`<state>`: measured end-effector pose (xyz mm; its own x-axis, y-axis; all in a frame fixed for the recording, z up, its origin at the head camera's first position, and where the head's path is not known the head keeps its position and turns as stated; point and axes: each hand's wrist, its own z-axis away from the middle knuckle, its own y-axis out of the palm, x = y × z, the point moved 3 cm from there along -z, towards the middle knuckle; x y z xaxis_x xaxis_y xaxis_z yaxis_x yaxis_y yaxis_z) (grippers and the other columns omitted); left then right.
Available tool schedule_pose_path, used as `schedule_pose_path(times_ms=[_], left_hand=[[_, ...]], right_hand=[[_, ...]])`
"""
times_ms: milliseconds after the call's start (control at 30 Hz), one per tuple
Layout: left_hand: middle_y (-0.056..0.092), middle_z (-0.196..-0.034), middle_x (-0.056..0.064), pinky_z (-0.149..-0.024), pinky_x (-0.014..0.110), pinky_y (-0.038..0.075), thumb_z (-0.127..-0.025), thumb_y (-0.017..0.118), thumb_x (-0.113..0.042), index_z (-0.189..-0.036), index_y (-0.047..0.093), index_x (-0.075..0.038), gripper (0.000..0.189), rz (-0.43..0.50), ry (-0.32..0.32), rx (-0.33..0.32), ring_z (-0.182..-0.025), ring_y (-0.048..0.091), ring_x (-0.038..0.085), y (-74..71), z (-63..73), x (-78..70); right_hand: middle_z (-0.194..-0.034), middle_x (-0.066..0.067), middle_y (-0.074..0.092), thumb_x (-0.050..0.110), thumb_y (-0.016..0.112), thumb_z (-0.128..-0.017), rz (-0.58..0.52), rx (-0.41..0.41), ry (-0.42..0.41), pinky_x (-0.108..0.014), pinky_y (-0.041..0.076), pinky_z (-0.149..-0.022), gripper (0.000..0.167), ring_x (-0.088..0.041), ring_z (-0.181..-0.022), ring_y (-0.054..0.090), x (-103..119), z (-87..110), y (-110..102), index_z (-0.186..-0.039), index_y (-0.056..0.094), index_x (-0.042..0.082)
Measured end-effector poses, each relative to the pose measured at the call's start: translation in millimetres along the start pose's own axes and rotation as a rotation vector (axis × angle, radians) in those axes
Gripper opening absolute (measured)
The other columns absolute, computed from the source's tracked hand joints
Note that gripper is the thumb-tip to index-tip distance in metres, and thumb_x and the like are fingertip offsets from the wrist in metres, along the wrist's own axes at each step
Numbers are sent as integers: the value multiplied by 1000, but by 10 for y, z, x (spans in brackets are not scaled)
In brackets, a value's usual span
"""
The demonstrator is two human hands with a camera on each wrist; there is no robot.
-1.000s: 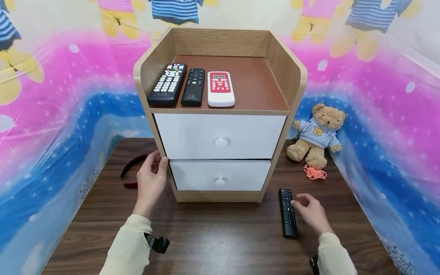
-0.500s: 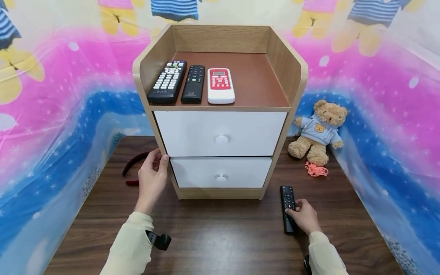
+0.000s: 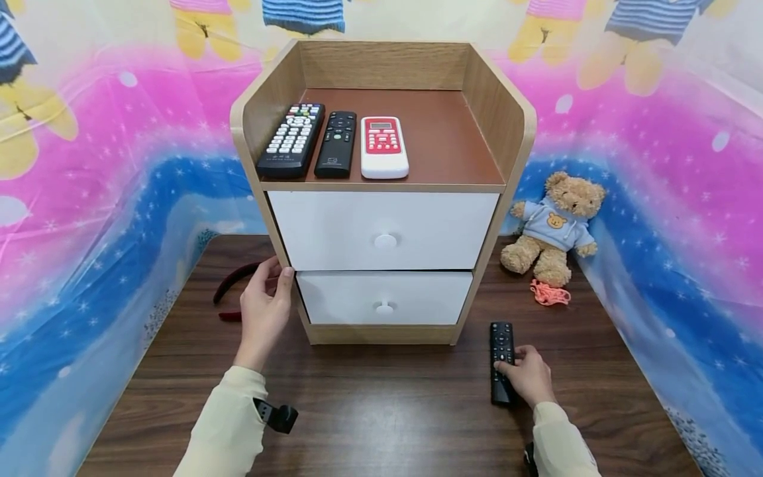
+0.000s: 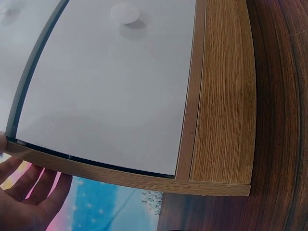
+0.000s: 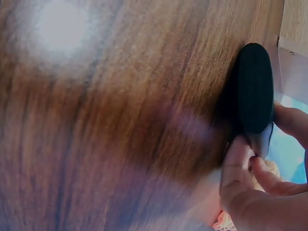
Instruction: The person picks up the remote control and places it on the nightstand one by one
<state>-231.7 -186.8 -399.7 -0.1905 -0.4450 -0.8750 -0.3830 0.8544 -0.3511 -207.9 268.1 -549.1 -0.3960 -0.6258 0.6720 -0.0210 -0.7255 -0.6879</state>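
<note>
A small wooden cabinet (image 3: 381,334) with two white drawers stands on the table. My left hand (image 3: 265,318) holds the cabinet's left side edge, thumb on the front and fingers along the outer side; the left wrist view shows these fingers (image 4: 41,187) against the side panel. Over on the right, my right hand (image 3: 529,376) grips a slim black remote control (image 3: 502,338) between thumb and fingers. Seen end-on in the right wrist view, the remote control (image 5: 256,89) is close over the tabletop. Both drawers, the upper (image 3: 334,228) and the lower (image 3: 334,298), are closed.
On the cabinet's top lie a large black remote (image 3: 292,142), a smaller black remote (image 3: 336,146) and a white-and-red remote (image 3: 384,167). A teddy bear (image 3: 551,228) sits behind right, pink cord (image 3: 550,293) at its feet. A dark red curved band (image 3: 229,281) lies left.
My right hand has moved left onto the black remote control and taken hold of it. The remote control has shifted slightly to the right. My left hand has kept its hold on the cabinet edge.
</note>
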Motion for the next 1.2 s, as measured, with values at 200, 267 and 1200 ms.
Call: schedule_pose_path(times_ms=[200, 267, 1200], left_hand=[[59, -123, 20, -92, 46, 48, -104, 51, -31, -139, 52, -1, 46, 0, 1, -4, -113, 59, 33, 9, 3, -10], [59, -124, 21, -93, 47, 48, -105, 51, -31, -139, 52, -1, 46, -1, -2, -3, -113, 59, 33, 11, 3, -16], [60, -123, 18, -86, 36, 49, -104, 50, -34, -139, 53, -2, 47, -22, -7, -9, -111, 60, 30, 9, 13, 0]], right_hand=[[-121, -34, 57, 19, 65, -94, -27, -27, 6, -51, 50, -83, 57, -40, -105, 60, -28, 23, -35, -137, 40, -8], [-122, -34, 58, 21, 63, -95, -22, -33, 5, -52, 50, -84, 57, -40, -105, 60, -35, 29, -52, -138, 39, -8], [-104, 9, 68, 20, 76, -89, -400, -404, -400, -16, 54, -70, 51, 3, -81, 68, 1396, 944, -1479, -136, 59, 8]])
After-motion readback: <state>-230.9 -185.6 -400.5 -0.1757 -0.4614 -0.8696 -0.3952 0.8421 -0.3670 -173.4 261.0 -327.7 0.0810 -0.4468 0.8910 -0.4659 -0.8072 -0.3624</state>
